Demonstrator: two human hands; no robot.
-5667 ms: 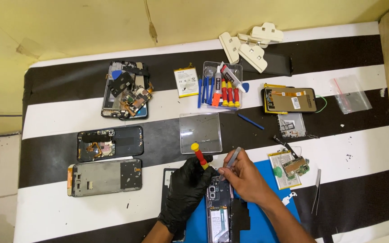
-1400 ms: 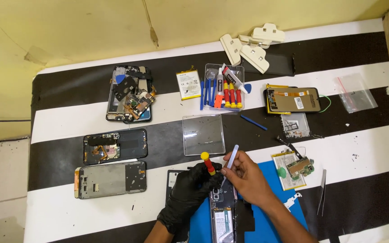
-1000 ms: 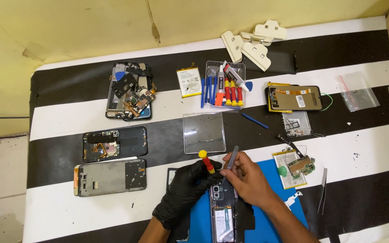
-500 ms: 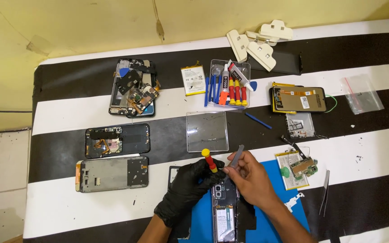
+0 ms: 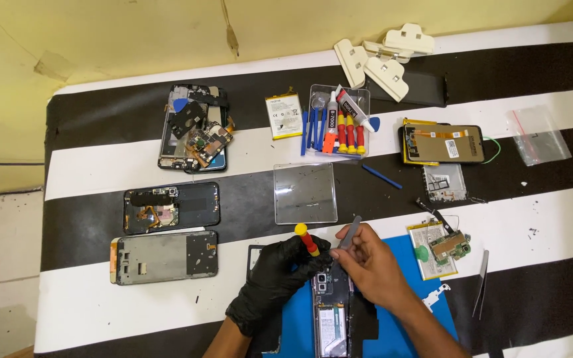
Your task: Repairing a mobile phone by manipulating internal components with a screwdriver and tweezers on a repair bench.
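While the gloved left hand [image 5: 274,282] grips a screwdriver [image 5: 306,240], the right hand [image 5: 373,265] pinches tweezers [image 5: 349,233] over the fragile-looking opened phone [image 5: 331,311], probably best held by its edges.

Even, fairly bright light falls from above, leaving only short, soft shadows close under the white clips [image 5: 384,56] at the table's [image 5: 101,172] far edge. The clear plastic lid [image 5: 305,193] near the middle catches a faint sheen. Focus is sharp throughout; the far corners perhaps bow slightly outward.
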